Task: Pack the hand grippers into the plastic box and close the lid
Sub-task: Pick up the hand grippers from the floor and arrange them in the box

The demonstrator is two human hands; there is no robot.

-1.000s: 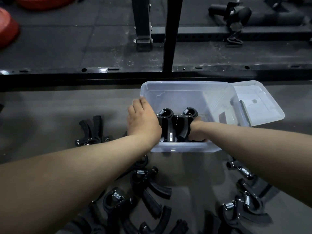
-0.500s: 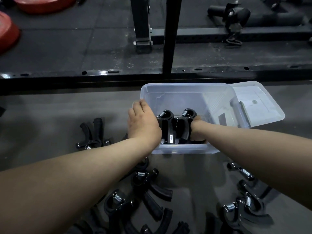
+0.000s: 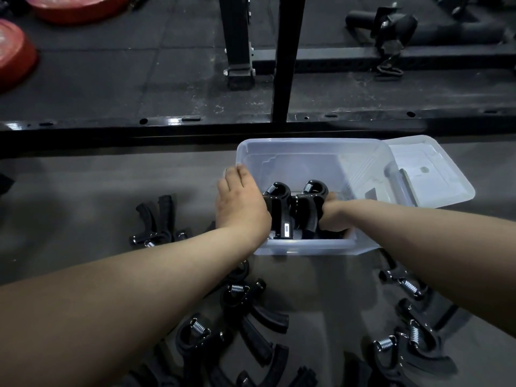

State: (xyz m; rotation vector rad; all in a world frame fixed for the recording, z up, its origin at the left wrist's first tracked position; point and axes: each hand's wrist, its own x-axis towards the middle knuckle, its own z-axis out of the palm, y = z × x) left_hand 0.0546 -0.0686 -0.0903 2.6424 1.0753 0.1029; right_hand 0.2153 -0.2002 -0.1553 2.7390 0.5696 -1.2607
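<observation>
A clear plastic box (image 3: 307,245) sits open on the grey gym floor, and its lid (image 3: 435,174) lies flat against the box's right side, partly tucked under that wall. Inside the box, against its near wall, stand two black spring grippers side by side with their coils up: the first hand gripper (image 3: 279,210) by the box's left wall, and the second hand gripper (image 3: 307,210) touching it on the lid side. The left hand (image 3: 240,208) lies over the box's left rim, fingers fairly straight and pointing toward the far wall, its inner edge against the first hand gripper. The right hand (image 3: 332,216) is down inside the box and seems curled round the handles of the second hand gripper, though its fingers are hidden from the head camera. More loose hand grippers lie on the floor outside the box: a pair (image 3: 156,222) to its left, a cluster (image 3: 251,311) just in front of its near wall, and others (image 3: 413,339) in front of its right corner. Beyond the box's far wall stands a black rack upright (image 3: 287,57), with red weight plates (image 3: 14,51) far off to the left.
</observation>
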